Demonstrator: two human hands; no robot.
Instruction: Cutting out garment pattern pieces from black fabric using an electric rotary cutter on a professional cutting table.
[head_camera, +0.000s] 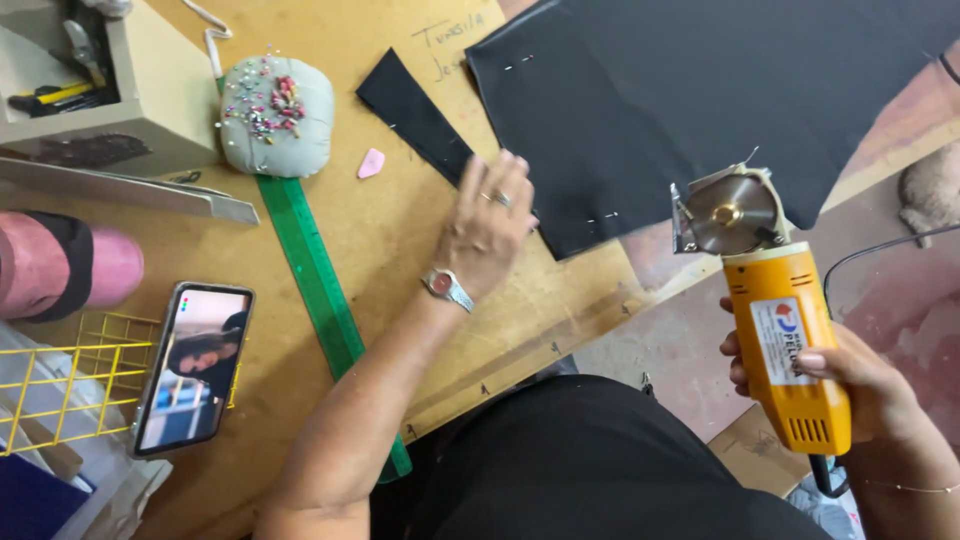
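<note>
Closest, my right hand (850, 375) clenches an orange rotary cutter (775, 300), blade at the black fabric (690, 90); my left hand (487, 222), empty, flattens it on the bench (390, 240).

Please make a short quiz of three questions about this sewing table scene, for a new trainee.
1. True or false: the right hand holds the orange rotary cutter off the edge of the wooden table.
2. What does the left hand touch? A) the black fabric B) the green ruler C) the phone
3. Fill in: the pincushion lies at the far end of the green ______.

Key: 1 true; 2 A; 3 ruler
</note>
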